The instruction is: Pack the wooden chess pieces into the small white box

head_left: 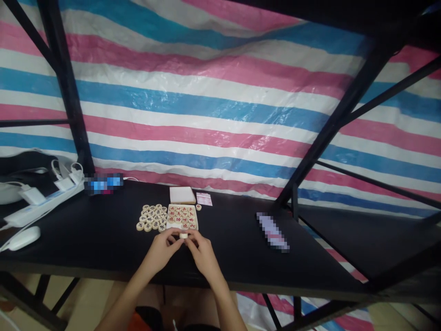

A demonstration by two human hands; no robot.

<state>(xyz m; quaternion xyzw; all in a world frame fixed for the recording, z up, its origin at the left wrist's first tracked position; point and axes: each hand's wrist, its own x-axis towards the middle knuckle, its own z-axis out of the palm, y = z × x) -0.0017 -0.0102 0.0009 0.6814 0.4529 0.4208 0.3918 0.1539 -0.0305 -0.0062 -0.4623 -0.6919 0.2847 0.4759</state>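
Both my hands meet over the black table (103, 239), just in front of a small wooden box (182, 216) filled with round chess pieces bearing red marks. My left hand (161, 250) and my right hand (203, 253) pinch a pale round chess piece (183, 235) between their fingertips. A loose cluster of round wooden chess pieces (151, 217) with dark marks lies left of the box. One single piece (198, 207) sits to the box's right rear.
Behind the box lie its pale lid (182, 195) and a small pink paper (204, 198). A white power strip with plugs (41, 202) and a white mouse (24, 237) sit at the left. Black frame bars (330, 124) rise at the right. A striped tarp hangs behind.
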